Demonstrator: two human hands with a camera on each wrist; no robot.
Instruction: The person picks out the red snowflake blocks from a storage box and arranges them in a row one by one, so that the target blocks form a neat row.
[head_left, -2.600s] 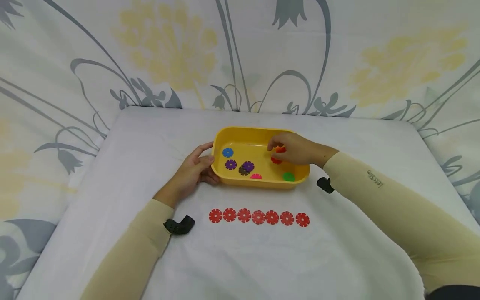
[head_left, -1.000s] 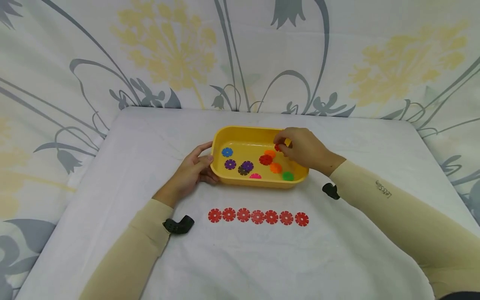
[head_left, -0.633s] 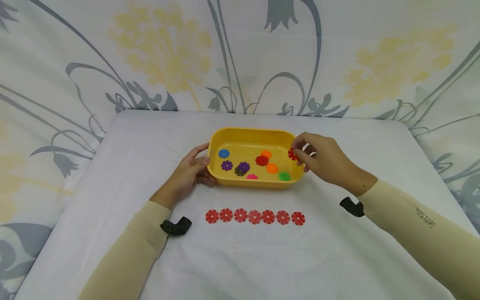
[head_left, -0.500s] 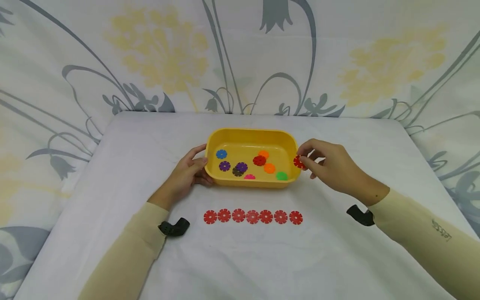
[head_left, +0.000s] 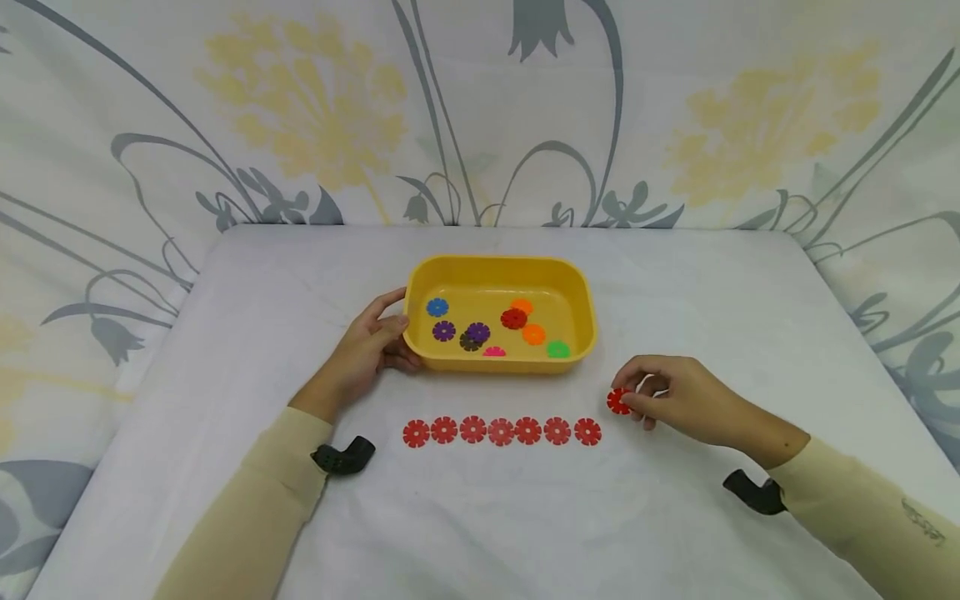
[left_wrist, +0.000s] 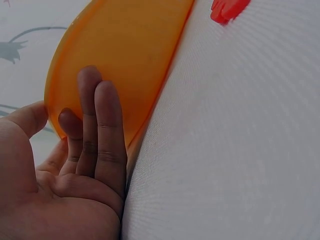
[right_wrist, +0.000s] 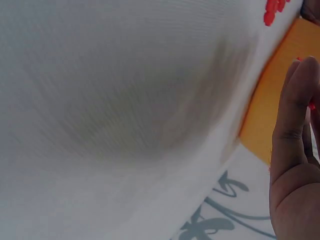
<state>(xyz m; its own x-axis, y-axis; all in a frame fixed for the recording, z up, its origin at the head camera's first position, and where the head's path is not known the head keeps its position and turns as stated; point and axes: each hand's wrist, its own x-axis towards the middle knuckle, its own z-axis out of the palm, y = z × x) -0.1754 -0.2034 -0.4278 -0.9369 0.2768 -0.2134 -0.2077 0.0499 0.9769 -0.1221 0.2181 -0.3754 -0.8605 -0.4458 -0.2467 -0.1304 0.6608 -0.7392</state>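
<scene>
My right hand point(head_left: 686, 400) pinches a red snowflake disc point(head_left: 618, 401) between thumb and fingers, just beyond the right end of a row of several red snowflake discs point(head_left: 500, 432) on the white cloth. In the right wrist view, only red slivers of the held disc point(right_wrist: 312, 106) show past the thumb. My left hand point(head_left: 363, 346) holds the left end of a yellow tray point(head_left: 495, 365), its thumb at the rim and fingers against the outer wall. Inside the tray lie a red disc point(head_left: 513, 318) over an orange disc point(head_left: 522, 305), and several discs in other colours.
A white cloth point(head_left: 480, 525) covers the flat surface, with floral-patterned fabric point(head_left: 480, 108) rising behind and at both sides. In the tray, a blue disc point(head_left: 437, 307) lies at the left and a green disc point(head_left: 558, 349) at the front right.
My right hand has picked a red disc from the tray and carried it over the right rim, down toward the row's right end. The left hand stays on the tray; the view shifts slightly.
</scene>
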